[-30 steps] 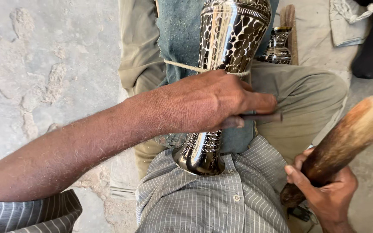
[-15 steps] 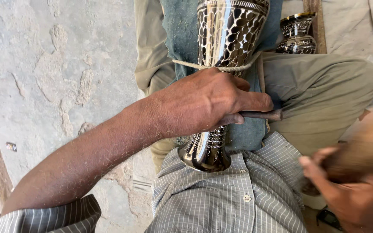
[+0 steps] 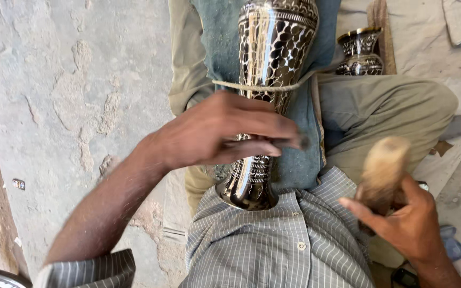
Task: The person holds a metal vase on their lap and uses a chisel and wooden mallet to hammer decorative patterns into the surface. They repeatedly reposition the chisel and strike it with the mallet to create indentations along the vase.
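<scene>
A: Where was the left hand (image 3: 225, 130)?

B: It lay across the narrow waist of the engraved metal vase (image 3: 265, 101), fingers curled and pinched around a thin dark tool (image 3: 294, 142) whose tip stuck out just past the fingertips, over the blue cloth (image 3: 294, 160). The tool's far end was blurred, so its kind could not be told.

A: And the vase itself?

B: It lay along the person's lap, its foot against the striped shirt (image 3: 273, 250) just below the left fingers, its wider body running up and away above them. A cord (image 3: 230, 85) crossed the vase just above the knuckles, tying it over the blue cloth.

A: What about the right hand (image 3: 406, 224)?

B: It was clenched around the lower end of 1 pale wooden mallet (image 3: 382, 165). The thick head rose above the thumb and was blurred. That hand was well apart from the vase, off to the right of the left fingers.

A: Anything else nearby?

B: A 2nd vase (image 3: 359, 50) of the same engraved metal stood beyond the right knee, far above the right fingers. Cracked concrete floor (image 3: 54, 96) spread out to the left of the left forearm.
</scene>
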`<state>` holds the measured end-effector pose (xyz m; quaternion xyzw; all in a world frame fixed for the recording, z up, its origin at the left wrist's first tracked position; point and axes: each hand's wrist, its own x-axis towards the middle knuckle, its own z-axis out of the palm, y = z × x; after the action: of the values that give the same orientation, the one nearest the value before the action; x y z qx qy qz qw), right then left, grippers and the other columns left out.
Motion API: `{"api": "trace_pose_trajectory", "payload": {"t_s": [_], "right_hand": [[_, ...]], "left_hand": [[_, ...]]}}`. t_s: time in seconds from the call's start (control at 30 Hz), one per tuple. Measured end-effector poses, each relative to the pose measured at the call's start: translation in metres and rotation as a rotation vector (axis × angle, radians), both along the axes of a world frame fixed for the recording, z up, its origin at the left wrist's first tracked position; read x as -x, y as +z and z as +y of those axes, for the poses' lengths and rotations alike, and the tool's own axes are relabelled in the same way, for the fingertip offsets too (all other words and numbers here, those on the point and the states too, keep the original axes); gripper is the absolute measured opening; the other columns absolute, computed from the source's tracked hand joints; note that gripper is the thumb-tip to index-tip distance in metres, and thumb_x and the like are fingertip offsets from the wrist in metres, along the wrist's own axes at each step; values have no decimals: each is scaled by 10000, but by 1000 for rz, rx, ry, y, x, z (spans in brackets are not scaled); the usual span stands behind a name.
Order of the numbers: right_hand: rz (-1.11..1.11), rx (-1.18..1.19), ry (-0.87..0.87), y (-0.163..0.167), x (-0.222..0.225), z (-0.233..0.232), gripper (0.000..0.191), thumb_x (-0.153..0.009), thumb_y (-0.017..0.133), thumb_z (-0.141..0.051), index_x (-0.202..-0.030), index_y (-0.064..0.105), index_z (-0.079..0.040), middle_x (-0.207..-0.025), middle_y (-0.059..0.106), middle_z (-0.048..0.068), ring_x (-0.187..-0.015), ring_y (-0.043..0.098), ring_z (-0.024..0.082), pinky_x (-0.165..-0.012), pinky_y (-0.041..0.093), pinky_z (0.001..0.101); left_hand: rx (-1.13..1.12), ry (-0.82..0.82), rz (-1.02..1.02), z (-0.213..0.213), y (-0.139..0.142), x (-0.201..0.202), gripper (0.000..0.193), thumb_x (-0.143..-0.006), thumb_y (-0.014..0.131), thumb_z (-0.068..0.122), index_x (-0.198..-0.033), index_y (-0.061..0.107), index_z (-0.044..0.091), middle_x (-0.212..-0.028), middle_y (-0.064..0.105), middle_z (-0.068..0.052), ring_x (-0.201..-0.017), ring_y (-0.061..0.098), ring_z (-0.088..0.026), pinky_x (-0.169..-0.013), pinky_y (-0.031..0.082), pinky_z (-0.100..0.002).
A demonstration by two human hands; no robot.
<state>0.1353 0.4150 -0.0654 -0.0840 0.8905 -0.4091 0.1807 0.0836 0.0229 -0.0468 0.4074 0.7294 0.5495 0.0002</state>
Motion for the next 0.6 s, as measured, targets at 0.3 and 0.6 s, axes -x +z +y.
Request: {"api": "trace_pose_trajectory", "payload": {"t_s": [0.3, 0.6], "right_hand": [[544, -409, 139, 14, -5, -58, 390, -749, 881, -217, -1046, 704, -37, -1029, 710, 152, -922, 716, 338, -795, 579, 429], [461, -79, 824, -42, 3, -119, 245, -672, 816, -125, -665, 605, -1, -640, 567, 135, -547, 624, 270, -463, 525, 418]], "left_hand": [[-411, 902, -432, 16, -60, -112, 217, -948, 808, 107, -1110, 697, 16, -930, 779, -96, -777, 764, -140, -707, 669, -275], [-934, 1150, -546, 72, -73, -114, 272, -1000, 721, 62, -1212, 573, -24, -979, 729, -125, -867, 753, -215, -774, 678, -333]]}}
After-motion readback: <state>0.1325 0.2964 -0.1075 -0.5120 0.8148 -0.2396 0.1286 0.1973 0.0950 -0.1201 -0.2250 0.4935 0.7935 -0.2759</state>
